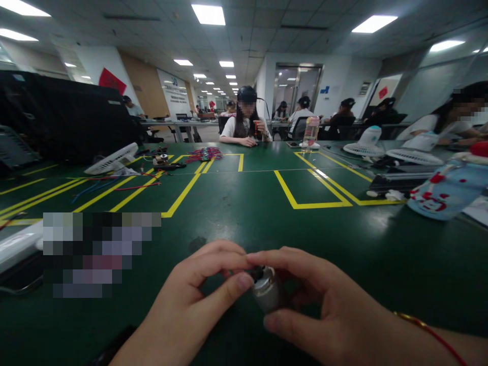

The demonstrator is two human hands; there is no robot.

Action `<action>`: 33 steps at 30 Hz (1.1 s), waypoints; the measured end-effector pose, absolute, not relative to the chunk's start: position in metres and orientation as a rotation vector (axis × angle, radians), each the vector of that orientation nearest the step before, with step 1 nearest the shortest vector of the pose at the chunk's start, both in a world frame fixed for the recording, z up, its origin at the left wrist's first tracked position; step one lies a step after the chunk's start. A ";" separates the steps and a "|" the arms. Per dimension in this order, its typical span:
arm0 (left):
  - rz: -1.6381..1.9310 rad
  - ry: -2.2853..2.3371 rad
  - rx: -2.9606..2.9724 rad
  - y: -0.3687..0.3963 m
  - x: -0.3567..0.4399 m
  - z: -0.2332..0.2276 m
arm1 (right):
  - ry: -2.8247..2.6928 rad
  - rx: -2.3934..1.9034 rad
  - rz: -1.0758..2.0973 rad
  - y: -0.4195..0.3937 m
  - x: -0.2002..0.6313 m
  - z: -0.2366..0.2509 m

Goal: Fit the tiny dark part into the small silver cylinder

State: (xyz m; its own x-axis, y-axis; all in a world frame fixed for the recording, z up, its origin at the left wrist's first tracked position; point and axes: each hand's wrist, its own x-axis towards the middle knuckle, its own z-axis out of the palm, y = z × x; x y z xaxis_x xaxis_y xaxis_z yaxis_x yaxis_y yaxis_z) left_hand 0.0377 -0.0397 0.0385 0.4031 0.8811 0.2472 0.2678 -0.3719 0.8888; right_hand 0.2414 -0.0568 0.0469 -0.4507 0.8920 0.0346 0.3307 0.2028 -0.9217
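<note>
**Holding a small metal cylinder between both hands over the green tabletop**

Gripping from either side, the left hand (190,300) and the right hand (328,310) meet low in the middle of the view around a small silver cylinder (266,294). The cylinder sits just above the tabletop (236,203), close to the person. Its long axis runs roughly away from the person and slightly upward, tilted a little to the left; the dark end with some small black part faces up and away, while the rounded silver body points down toward the person. The left hand is closed on it, thumb pressed against the cylinder's left side and forefinger curled over the dark top end. The right hand is closed on it as well, forefinger reaching over the top to meet the left forefinger and thumb under the lower right of the body. A thin red cord (430,333) circles the right wrist.

Farther out on the tabletop, yellow tape lines (305,205) mark out rectangles. A white fan (111,159) lies to the left with red and blue wires (114,183) near it, and a bundle of coloured wires (206,154) lies well beyond. A pale blue bottle (446,190) lies on its side at the right. A seated person (246,119) faces this way at the far edge.
</note>
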 end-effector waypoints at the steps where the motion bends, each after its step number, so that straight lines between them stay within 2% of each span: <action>1: 0.987 0.987 1.843 -0.041 0.038 0.039 | -1.882 -1.136 1.204 -0.057 0.241 0.045; 10: 1.150 0.946 1.837 -0.045 0.035 0.040 | -1.851 -1.061 1.157 -0.053 0.244 0.045; 20: 1.159 0.948 1.844 -0.044 0.032 0.038 | -1.848 -1.058 1.171 -0.052 0.246 0.045; 25: 1.042 1.082 1.940 -0.037 0.032 0.035 | -1.798 -1.159 1.240 -0.047 0.252 0.034; 33: 0.826 1.148 2.066 -0.022 0.034 0.025 | -2.020 -1.157 1.053 -0.029 0.259 0.008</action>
State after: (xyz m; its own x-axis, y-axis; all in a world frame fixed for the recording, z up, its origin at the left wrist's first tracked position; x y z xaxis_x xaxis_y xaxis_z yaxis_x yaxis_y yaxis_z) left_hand 0.0337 -0.0222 0.0251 0.4247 0.8789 0.2175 0.4857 -0.4238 0.7645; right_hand 0.2593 -0.0291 0.0079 -0.4568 0.8844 0.0960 0.4278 0.3131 -0.8479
